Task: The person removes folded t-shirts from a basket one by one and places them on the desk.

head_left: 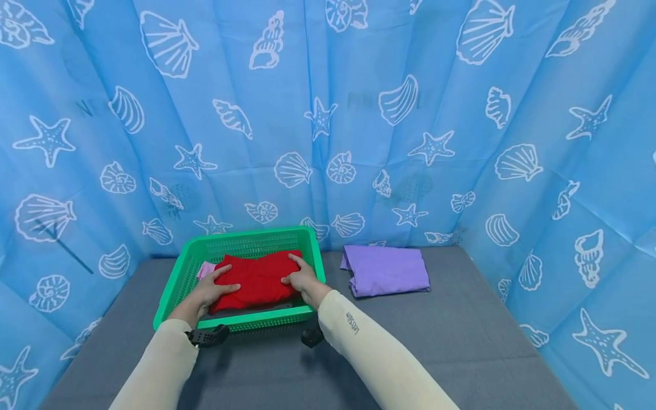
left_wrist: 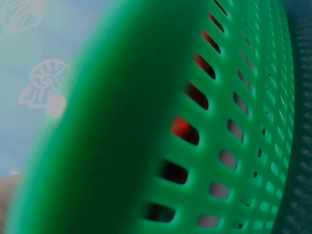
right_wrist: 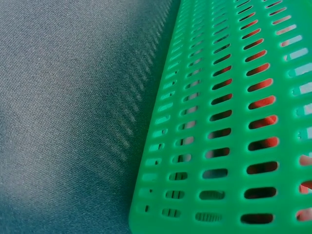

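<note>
Down on the grey desk, both hands are inside the green basket, which sits at the near left. Left hand lies flat on the left side of the folded red cloth, fingers straight, pressing rather than gripping. Right hand rests on the right side of it, fingers extended, index pointing to the far edge. Red shows through the basket's slots in both wrist views. A sliver of pink cloth peeks out beneath, at the left. Just right of the basket, apart from it, lies a folded purple cloth. Blue seashell curtain behind.
</note>
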Motion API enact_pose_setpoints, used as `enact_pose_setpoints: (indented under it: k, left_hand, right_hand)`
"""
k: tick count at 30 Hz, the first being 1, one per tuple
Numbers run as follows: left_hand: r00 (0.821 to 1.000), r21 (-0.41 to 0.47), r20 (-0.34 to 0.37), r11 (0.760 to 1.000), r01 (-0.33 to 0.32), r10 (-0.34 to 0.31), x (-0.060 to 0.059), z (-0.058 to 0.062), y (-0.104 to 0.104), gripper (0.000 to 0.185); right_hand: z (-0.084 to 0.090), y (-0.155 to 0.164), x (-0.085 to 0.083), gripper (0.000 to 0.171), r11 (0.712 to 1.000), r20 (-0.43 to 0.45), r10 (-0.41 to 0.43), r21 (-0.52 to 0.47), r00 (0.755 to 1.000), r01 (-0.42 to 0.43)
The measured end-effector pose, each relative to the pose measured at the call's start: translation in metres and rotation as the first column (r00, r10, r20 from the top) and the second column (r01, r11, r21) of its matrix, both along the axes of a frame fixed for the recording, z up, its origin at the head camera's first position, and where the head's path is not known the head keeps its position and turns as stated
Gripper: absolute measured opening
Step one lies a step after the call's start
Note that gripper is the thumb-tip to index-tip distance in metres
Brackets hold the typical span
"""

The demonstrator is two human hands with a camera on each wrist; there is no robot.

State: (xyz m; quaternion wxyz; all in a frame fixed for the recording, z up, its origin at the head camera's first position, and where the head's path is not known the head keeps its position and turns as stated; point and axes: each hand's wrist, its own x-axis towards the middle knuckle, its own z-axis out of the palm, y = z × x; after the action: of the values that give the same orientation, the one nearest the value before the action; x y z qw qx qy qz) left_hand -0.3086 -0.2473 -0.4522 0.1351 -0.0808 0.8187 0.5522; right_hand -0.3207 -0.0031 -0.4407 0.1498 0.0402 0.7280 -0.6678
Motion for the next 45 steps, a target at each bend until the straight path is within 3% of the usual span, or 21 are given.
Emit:
enact_pose_setpoints:
  k: [6,13,20,28,35,45]
  left_hand:
    - [1.0,0.009,0.016,1.0,-0.013,0.013,-0.001,0.003,-0.001,0.092]
    - [1.0,0.036,0.004,0.999,-0.031,0.031,0.0,0.009,0.001,0.09]
    - [0.999,0.026,-0.017,0.999,-0.034,0.034,-0.001,0.007,-0.001,0.091]
    - [0.998,-0.004,-0.046,1.0,-0.03,0.03,0.0,0.009,-0.007,0.091]
    - [0.998,0.021,-0.051,0.999,-0.032,0.033,0.006,0.019,-0.007,0.091]
    - [0.994,-0.054,-0.092,0.997,-0.059,0.054,0.023,0.033,0.001,0.089]
  right_hand:
    - [0.001,0.003,-0.001,0.07,1.0,-0.003,0.014,0.011,1.0,-0.014]
    - [0.0,0.005,-0.006,0.07,0.999,-0.002,-0.017,-0.045,1.0,0.016]
    - [-0.001,0.005,-0.006,0.071,0.998,-0.002,-0.022,-0.067,1.0,0.022]
    - [0.006,0.005,0.001,0.071,0.999,-0.061,0.008,-0.042,0.998,-0.01]
    - [0.016,0.009,0.007,0.065,0.999,-0.164,0.029,0.03,0.986,-0.024]
    - [0.022,0.019,0.014,0.061,0.999,-0.185,0.037,-0.006,0.982,-0.039]
